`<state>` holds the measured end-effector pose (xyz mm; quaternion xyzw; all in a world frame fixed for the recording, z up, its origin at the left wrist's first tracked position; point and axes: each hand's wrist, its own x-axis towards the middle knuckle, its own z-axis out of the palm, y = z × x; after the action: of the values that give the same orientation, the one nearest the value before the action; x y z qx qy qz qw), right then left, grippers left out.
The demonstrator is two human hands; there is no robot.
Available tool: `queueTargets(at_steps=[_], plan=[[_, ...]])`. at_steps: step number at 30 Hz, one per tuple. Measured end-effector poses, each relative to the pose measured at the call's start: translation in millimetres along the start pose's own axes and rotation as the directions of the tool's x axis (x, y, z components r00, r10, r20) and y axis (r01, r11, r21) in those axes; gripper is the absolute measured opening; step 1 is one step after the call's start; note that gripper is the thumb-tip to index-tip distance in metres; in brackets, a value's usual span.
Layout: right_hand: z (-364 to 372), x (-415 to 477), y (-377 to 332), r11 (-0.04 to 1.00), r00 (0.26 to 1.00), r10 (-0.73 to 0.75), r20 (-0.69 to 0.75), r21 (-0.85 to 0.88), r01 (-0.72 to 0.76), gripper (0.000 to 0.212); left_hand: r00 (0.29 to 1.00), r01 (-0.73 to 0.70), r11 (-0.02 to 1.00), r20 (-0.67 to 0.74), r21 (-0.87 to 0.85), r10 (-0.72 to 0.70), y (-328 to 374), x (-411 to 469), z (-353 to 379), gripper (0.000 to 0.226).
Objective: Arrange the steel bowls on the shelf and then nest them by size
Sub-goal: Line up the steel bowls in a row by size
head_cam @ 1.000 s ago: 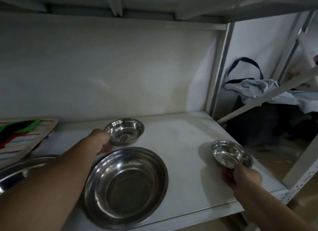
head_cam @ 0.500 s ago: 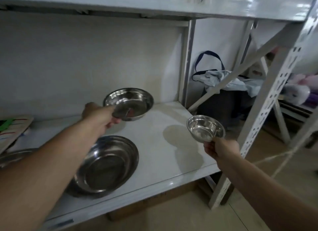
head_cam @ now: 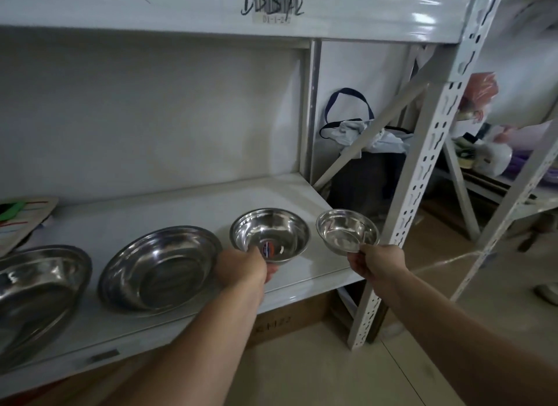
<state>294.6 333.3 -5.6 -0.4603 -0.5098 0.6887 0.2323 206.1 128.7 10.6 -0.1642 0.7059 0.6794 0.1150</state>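
My left hand (head_cam: 244, 268) grips the near rim of a medium steel bowl (head_cam: 270, 235) with a sticker inside, held over the right part of the white shelf (head_cam: 169, 206). My right hand (head_cam: 376, 262) pinches the near rim of the smallest steel bowl (head_cam: 347, 230), held in the air beside the shelf's right end. A wide shallow steel bowl (head_cam: 160, 268) rests on the shelf to the left of my left hand. The largest steel bowl (head_cam: 36, 290) lies at the far left, partly cut off by the frame edge.
A perforated white upright (head_cam: 422, 176) stands just right of the small bowl, with a diagonal brace behind it. A dark bag (head_cam: 362, 164) with cloth sits beyond the shelf end. A colourful board (head_cam: 21, 221) lies at the shelf's back left. A cardboard box (head_cam: 287, 324) sits under the shelf.
Both hands lifted their bowls off the shelf. The left hand carried the medium bowl rightwards, close to the small bowl. The view pulled back, showing the largest bowl and the shelf above.
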Motion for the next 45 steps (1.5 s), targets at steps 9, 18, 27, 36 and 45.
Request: queueTargets(at_steps=[9, 18, 27, 36, 45], plan=[[18, 21, 16, 0.998, 0.999, 0.044, -0.01, -0.049, -0.045, 0.01, 0.997, 0.033, 0.998, -0.068, 0.045, -0.03, -28, 12, 15, 0.02], [27, 39, 15, 0.996, 0.996, 0.09, -0.002, 0.013, -0.09, 0.014, 0.995, 0.043, 0.999, -0.094, -0.005, -0.043, -38, 21, 15, 0.025], [16, 12, 31, 0.995, 0.994, 0.094, 0.051, -0.049, -0.091, 0.014, 0.999, 0.004, 1.0, -0.037, 0.015, -0.003, -48, 0, -2, 0.026], [46, -66, 53, 0.974, 0.967, 0.093, 0.235, -0.221, -0.04, 0.011, 0.996, -0.072, 0.99, -0.051, 0.12, 0.078, -54, -18, -116, 0.022], [166, -128, 77, 0.84, 0.861, -0.081, 0.502, -0.431, 0.33, 0.02, 0.979, -0.007, 0.988, -0.201, 0.152, 0.038, -21, 47, -228, 0.029]])
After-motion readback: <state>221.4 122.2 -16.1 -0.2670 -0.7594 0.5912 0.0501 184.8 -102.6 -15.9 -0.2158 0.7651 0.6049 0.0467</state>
